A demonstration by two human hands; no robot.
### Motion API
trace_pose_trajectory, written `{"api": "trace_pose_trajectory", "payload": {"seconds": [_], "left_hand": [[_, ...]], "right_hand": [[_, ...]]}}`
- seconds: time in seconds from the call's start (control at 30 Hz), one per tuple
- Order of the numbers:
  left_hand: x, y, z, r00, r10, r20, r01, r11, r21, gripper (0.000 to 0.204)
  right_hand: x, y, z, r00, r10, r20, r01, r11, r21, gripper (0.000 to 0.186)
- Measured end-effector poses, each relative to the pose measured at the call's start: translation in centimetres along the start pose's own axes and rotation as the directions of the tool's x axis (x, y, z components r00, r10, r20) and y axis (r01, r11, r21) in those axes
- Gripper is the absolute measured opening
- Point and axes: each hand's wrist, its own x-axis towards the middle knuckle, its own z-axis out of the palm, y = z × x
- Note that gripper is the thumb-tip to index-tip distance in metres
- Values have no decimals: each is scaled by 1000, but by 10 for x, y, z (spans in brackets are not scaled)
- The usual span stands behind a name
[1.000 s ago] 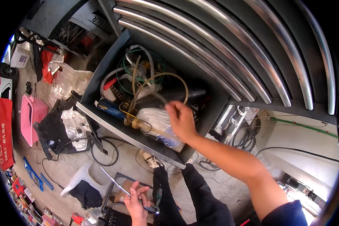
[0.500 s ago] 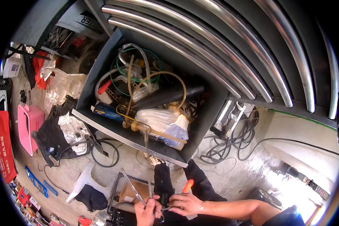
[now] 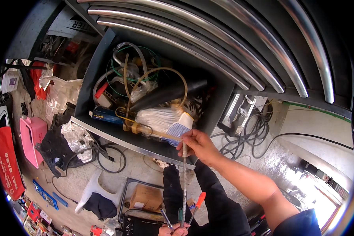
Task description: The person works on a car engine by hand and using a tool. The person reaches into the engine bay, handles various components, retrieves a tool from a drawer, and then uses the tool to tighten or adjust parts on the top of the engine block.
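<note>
Two hands: both on one flexible metal rod, which runs nearly upright just right of centre, lower half of the frame
Right hand: right of centre, in front of the drawer's lower right corner; thumb and fingers pinching the rod's upper end
Left hand: bottom edge, partly cut off; fingers curled in around the rod's lower part and two more tools, though how each is gripped I cannot tell
Orange-handled tool: leans right from the left hand, handle uppermost
Silver tool: leans left from the same hand, lower part hidden
Drawer: stands pulled out across the middle, below the bright metal handles that sweep to the upper right
Drawer load: white gloves in a pile, black cone-shaped piece, blue box, amber tubing, all jumbled together
Done, by my reckoning: drawer opened, three tools up in the hands, rod stretched between them
Left, as I judge it: no held tool set down, drawer not pushed shut, its load unsorted
Floor: cardboard box lower centre, pink bin far left
</note>
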Motion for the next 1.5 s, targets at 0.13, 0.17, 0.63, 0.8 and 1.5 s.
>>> {"api": "trace_pose_trajectory", "payload": {"seconds": [0.13, 0.17, 0.63, 0.8, 1.5], "left_hand": [[-1, -1, 5, 998, -19, -52, 16, 999, -41, 24], [-2, -1, 6, 998, -16, -56, 14, 999, -41, 24], [-8, -7, 12, 989, -31, -144, 9, 988, -155, 20], [-14, -25, -6, 990, 69, -123, -94, 974, -208, 25], [-39, -15, -41, 889, 244, -387, -373, 876, -305, 22]], "right_hand": [[1, -2, 12, 992, -46, -117, 55, 996, 71, 17], [2, -1, 14, 992, -47, -113, 56, 996, 72, 17], [107, -125, -91, 848, -180, -499, 528, 385, 757, 27], [101, -73, -73, 837, -203, -509, 543, 424, 724, 23], [-53, 150, 85, 983, 143, -119, 27, 520, 854, 30]]}}
